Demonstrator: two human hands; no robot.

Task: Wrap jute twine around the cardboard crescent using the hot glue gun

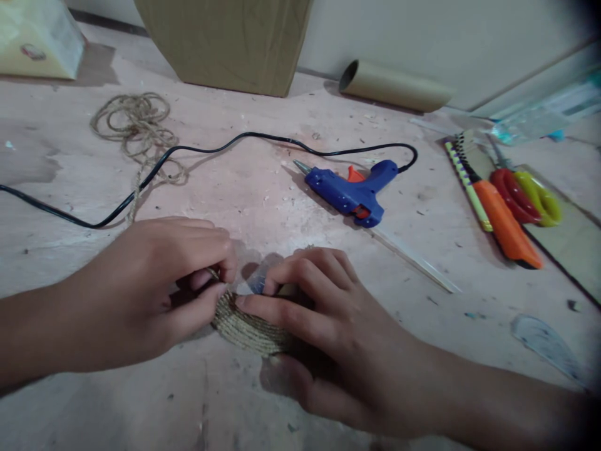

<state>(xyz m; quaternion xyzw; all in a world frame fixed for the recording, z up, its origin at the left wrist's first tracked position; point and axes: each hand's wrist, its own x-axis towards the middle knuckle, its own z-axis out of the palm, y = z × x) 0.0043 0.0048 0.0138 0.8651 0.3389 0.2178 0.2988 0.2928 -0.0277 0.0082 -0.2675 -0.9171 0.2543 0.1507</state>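
Note:
My left hand (173, 282) is closed, pinching the jute twine between thumb and forefinger at the edge of a coiled piece. That twine-wrapped piece (248, 329) shows several tight rows of twine on a curved surface. Around its right side my right hand (323, 326) is wrapped, with the fingers on top and the thumb below. Part of the piece is hidden under my right fingers, and something clear shows between the hands. From behind my left hand, loose twine (136, 122) runs back to a tangled heap. A blue hot glue gun (345, 191) lies beyond my right hand, with a clear glue stick (413, 260) out of its back.
The glue gun's black cord (211, 150) crosses the table to the left. Behind stand a cardboard piece (235, 47) and a cardboard tube (399, 88). On the right lie an orange cutter knife (507, 222), scissors (538, 197) and a clear bottle (544, 113).

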